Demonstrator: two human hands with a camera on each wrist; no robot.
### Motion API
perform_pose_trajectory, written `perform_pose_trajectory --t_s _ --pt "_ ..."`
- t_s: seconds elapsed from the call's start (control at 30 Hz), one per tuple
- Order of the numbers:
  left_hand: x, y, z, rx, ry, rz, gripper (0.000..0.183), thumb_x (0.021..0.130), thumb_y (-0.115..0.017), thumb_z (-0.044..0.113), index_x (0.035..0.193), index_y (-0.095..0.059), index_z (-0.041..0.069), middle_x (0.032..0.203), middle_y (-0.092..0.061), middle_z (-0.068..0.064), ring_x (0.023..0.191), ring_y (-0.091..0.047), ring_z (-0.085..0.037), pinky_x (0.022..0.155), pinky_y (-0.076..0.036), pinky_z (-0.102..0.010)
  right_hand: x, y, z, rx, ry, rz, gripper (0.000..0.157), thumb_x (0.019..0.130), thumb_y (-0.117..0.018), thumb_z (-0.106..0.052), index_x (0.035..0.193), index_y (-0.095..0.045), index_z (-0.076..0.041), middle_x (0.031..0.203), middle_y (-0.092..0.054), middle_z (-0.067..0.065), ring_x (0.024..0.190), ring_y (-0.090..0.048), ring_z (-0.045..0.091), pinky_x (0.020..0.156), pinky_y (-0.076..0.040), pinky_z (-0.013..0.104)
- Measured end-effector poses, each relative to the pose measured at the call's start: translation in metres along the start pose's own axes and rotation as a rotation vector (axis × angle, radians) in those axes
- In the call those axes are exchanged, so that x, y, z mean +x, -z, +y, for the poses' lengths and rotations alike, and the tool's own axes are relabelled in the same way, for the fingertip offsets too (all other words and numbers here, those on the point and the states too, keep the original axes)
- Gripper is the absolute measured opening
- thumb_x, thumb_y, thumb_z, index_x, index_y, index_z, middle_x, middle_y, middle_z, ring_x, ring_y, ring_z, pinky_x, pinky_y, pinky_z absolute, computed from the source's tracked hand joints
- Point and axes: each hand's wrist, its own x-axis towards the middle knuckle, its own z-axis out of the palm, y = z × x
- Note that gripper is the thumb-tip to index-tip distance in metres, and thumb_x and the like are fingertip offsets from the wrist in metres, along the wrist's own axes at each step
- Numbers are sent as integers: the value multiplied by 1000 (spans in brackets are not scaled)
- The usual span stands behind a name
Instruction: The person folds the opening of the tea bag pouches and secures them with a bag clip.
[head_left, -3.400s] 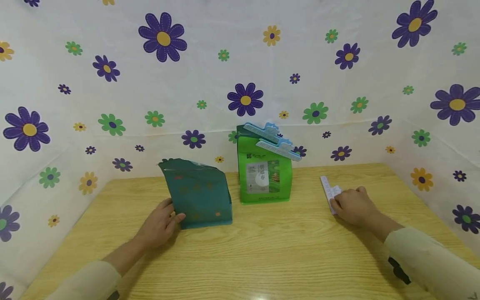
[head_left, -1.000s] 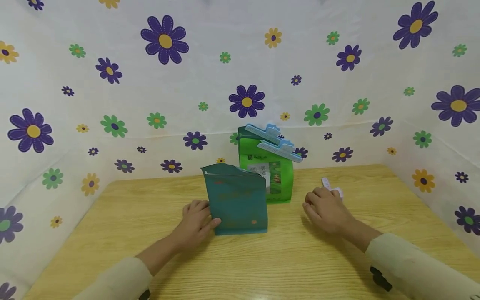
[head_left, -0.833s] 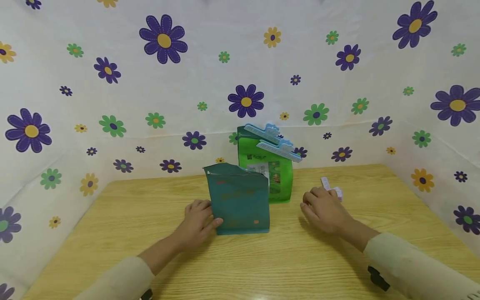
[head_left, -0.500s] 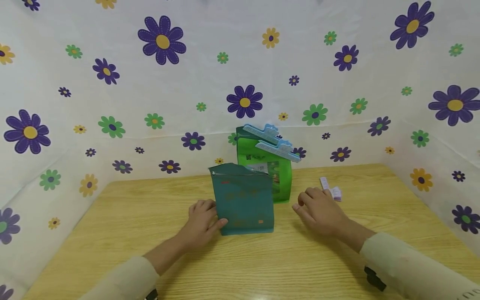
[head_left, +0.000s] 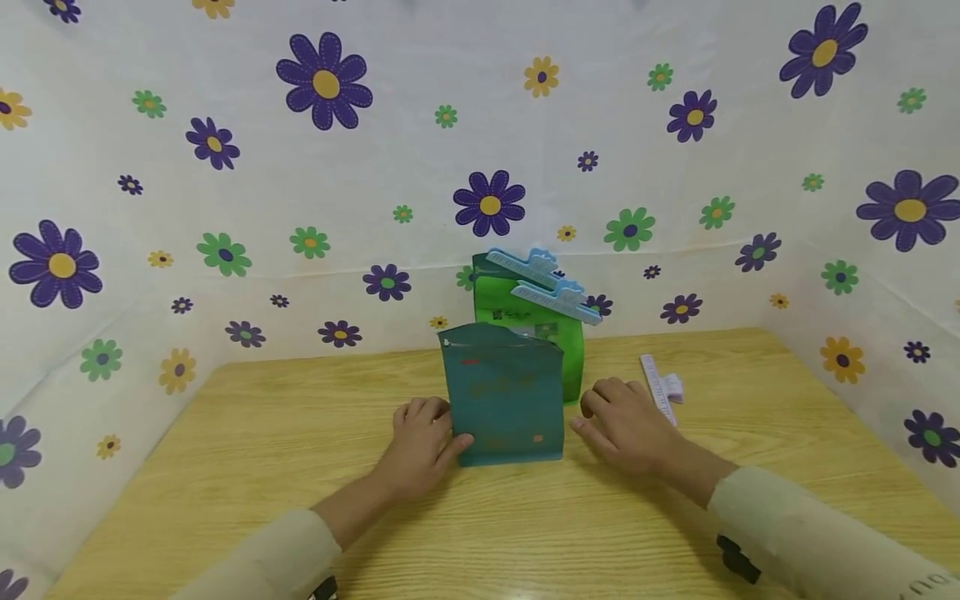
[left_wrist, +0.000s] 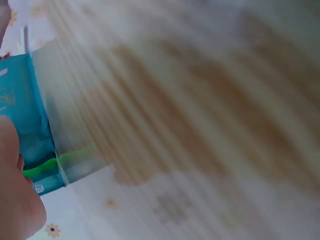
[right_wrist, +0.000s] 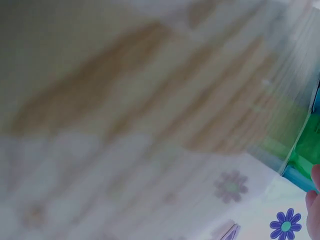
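A teal stand-up pouch [head_left: 504,408] stands upright on the table, its top edge uneven. My left hand [head_left: 422,446] grips its lower left edge, thumb in front and fingers reaching behind. In the left wrist view the pouch [left_wrist: 22,115] shows at the left border beside part of the hand [left_wrist: 17,200]. My right hand [head_left: 626,425] hovers just right of the pouch, fingers loosely bent, with a small gap between them. Behind stands a green pouch [head_left: 572,358], partly hidden. A white sealing clip [head_left: 657,390] lies beyond the right hand.
Two light-blue sealing clips, a front one [head_left: 555,300] and a rear one [head_left: 528,268], sit slanted across the tops of the pouches at the back. Flower-patterned cloth [head_left: 405,158] walls in the wooden table [head_left: 285,433]. A blurred, streaky area covers much of both wrist views.
The teal pouch has moved right with my left hand and now covers much of the green pouch. My right hand has left the white clip and come left toward the teal pouch.
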Motion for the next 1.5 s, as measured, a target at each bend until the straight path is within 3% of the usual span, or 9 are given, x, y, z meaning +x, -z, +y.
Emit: perform_pose_trajectory --t_s 0.1,0.37,0.53,0.77,0.93,1.07,1.3,1.5 --pt "1 -1 4 36 6 4 22 100 -59 27 93 -61 6 118 -55 -13 113 -44 -33 97 -28 -57 2 -1 -2 -46 46 1 27 102 -49 -41 97 -59 -16 95 -54 -1 93 -49 18 85 -40 41" --pt "10 -9 12 97 34 -30 30 104 -52 30 99 -62 3 117 -55 -12 112 -45 -33 98 -30 -56 4 -8 -3 -188 170 7 38 105 -43 -46 93 -60 -15 99 -59 3 90 -49 20 82 -39 38" --pt "14 -15 14 118 28 2 32 104 -51 31 98 -62 2 115 -55 -12 111 -45 -33 98 -30 -55 4 -6 -4 -218 196 16 38 104 -46 -44 84 -60 -14 96 -61 5 87 -50 21 81 -40 38" --pt "15 -20 15 138 17 40 29 103 -54 30 98 -63 3 112 -56 -11 106 -45 -31 95 -31 -53 4 -6 -6 -168 158 -11 36 103 -49 -40 90 -63 -9 95 -62 5 88 -52 20 81 -42 38" --pt "16 -21 21 138 8 20 28 103 -53 30 97 -62 4 112 -55 -10 107 -45 -31 95 -31 -52 1 -5 -5 -26 90 -50 31 104 -50 -35 98 -65 -9 99 -64 5 90 -54 19 80 -41 37" --pt "18 -20 30 134 23 3 31 105 -51 33 99 -62 4 114 -55 -10 109 -45 -31 97 -31 -52 -4 -1 1 -5 70 -43 28 104 -50 -34 92 -62 -12 100 -63 4 93 -55 19 81 -41 37" --pt "26 -2 42 80 97 71 35 105 -47 40 99 -61 8 111 -56 -9 109 -45 -30 99 -28 -54 -2 19 15 -2 50 90 20 100 -57 -29 88 -61 -14 86 -56 -3 85 -52 17 84 -45 43" --pt "39 23 43 72 65 212 29 103 -51 38 100 -56 9 104 -54 -9 101 -43 -29 94 -29 -52 10 40 20 -4 101 178 15 96 -62 -25 87 -60 -13 82 -56 -1 79 -49 16 74 -40 38"
